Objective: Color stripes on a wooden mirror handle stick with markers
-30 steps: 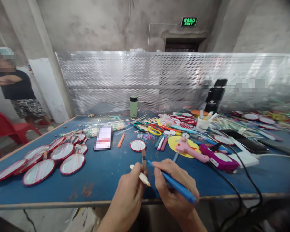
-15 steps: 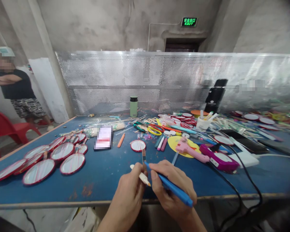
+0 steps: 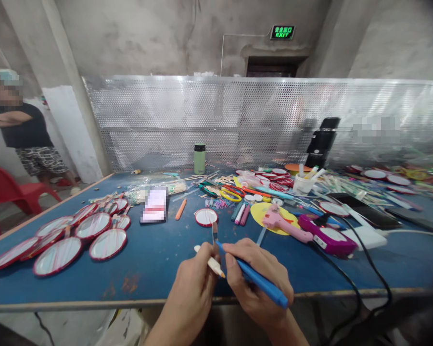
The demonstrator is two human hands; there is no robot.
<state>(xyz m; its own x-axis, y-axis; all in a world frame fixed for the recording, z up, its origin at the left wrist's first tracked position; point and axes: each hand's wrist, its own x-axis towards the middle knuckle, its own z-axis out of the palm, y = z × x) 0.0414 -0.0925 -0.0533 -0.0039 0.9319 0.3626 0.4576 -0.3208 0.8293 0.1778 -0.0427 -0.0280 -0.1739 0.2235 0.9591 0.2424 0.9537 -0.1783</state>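
The left hand has a tight grip on a thin wooden stick, with a white pen tucked in too. I think the pen sits there so it stays close by. The right hand pinches a blue pen near its tip, maybe to steer it well. That tip is right by the stick, but I can't tell if they touch.

The stick is in front of the person, between the hands. It is long and thin, and its long way points almost straight ahead. Its far end meets the rim of a small round disc; I can't tell if they are joined. The blue pen slants, tip ahead and to the left. The white pen's orange tip points back and to the right.

Farther out on the blue surface, an orange pen and a phone lie left of the disc. Red-rimmed discs are piled farther left, maybe to keep them together.
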